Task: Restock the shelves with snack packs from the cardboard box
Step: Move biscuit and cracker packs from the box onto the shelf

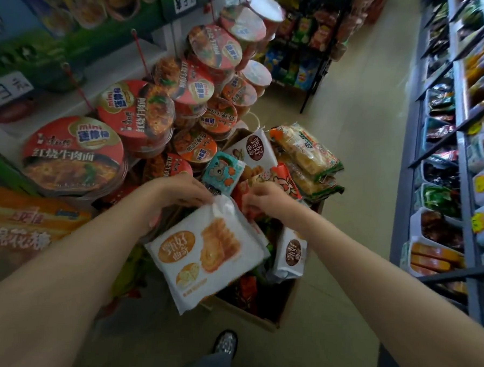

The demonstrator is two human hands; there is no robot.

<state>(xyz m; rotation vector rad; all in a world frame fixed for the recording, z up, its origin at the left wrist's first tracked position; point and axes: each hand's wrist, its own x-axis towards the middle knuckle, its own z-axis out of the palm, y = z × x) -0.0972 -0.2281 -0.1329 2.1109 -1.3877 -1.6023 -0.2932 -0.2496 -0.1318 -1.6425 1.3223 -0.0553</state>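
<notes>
**A:** Where are your hands right now?

**B:** Both sit near the middle of the frame, over the cardboard box point(267, 319) on the floor. Your left hand point(178, 192) pinches the top edge of a white cookie pack point(203, 254), which hangs tilted, its lower corner pointing toward the bottom of the frame. Your right hand point(265, 198) is just beside that pack's upper right edge, fingers curled, at the packs heaped in the box. Whether it actually grips one, you cannot tell from this view; the fingertips are hidden.

**A:** And the box itself?

**B:** It stands open in the lower centre, stuffed with snack packs. You can see a second white cookie pack point(290, 254) standing upright to the right of the one you hold, a blue pack with a cartoon mouse point(221, 172) above your hands, and long bread-stick packs point(309, 153) lying across the upper right of the heap.

**A:** What surrounds it?

**B:** On the left, a rack of red instant noodle cups point(74, 157) climbs toward the top centre. Shelves of packaged snacks point(443, 177) run down the right edge. A chip rack point(298, 54) stands at the top centre, and your shoes point(225, 342) show at the bottom.
</notes>
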